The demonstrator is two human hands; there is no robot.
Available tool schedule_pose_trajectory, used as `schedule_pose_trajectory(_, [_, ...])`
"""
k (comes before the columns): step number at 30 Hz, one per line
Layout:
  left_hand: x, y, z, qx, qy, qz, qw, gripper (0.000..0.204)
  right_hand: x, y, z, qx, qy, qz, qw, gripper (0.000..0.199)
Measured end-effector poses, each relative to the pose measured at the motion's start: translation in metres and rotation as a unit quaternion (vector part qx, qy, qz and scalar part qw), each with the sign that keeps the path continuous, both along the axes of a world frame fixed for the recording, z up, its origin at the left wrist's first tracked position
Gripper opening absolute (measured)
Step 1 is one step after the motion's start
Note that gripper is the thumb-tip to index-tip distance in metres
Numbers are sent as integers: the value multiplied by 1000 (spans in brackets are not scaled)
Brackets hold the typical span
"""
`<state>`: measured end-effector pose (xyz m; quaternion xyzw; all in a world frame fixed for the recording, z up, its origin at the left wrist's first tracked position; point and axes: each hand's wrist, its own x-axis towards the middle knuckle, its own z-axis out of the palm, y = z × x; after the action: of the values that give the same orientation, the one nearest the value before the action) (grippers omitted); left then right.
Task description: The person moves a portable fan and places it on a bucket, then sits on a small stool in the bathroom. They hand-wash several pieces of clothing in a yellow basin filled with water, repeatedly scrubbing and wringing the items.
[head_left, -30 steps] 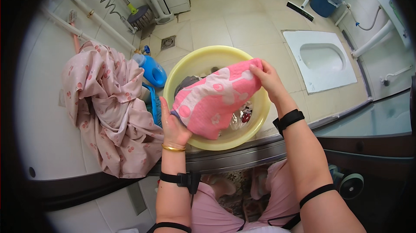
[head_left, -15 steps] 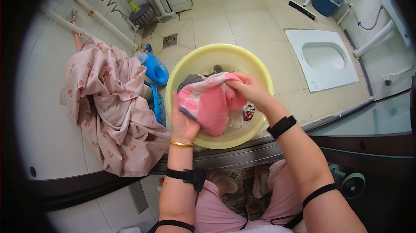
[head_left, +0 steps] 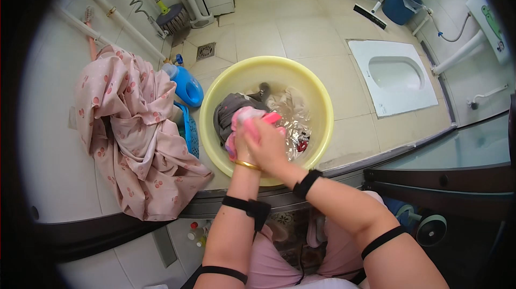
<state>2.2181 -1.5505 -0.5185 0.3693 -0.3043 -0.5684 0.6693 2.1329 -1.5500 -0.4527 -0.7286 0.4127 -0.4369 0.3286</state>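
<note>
A pink cloth (head_left: 250, 112) with lighter patterned patches is bunched up between my two hands over a round yellow basin (head_left: 324, 101). My left hand (head_left: 243, 149), with a gold bangle at its wrist, holds the bundle from the left and below. My right hand (head_left: 270, 148) is closed over it from the right, so the fingers partly hide each other and most of the cloth. Below, a dark grey garment (head_left: 228, 112) lies on the left side of the basin. Water and pale wet fabric (head_left: 290, 107) show on the right, with a small red-and-black patterned piece (head_left: 302, 145) near them.
Left of the basin stand a blue detergent bottle (head_left: 188, 86) and a blue basket (head_left: 189, 130). Pink cherry-print fabric (head_left: 140, 144) hangs in a heap beside them. A squat toilet (head_left: 398, 95) is at right. A dark raised sill (head_left: 344, 177) runs along the near side.
The pink cloth went from spread open between both hands to a tight bundle. My right hand moved left and down to meet my left hand, uncovering more of the basin's contents.
</note>
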Motion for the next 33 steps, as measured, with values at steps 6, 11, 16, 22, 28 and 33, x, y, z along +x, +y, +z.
schedule_pose_trajectory(6, [-45,-8,42,134,252,71,956,37,-32,-56,-7,145,29,-17,989,33])
schedule_pose_trajectory(11, [-32,3,84,173,224,-5,959,61,-38,-70,12,174,-9,102,979,39])
schedule_pose_trajectory(16, [-20,7,78,165,139,-28,976,48,-49,-79,39,358,-19,285,889,42])
schedule_pose_trajectory(22, [-9,-2,79,121,226,39,966,36,-77,-84,32,222,73,223,946,60])
schedule_pose_trajectory(28, [6,-4,108,-20,380,87,921,29,-68,-63,-6,510,-144,359,768,79])
schedule_pose_trajectory(33, [19,-1,97,-50,413,131,900,25,-51,-49,-18,654,-381,362,544,71])
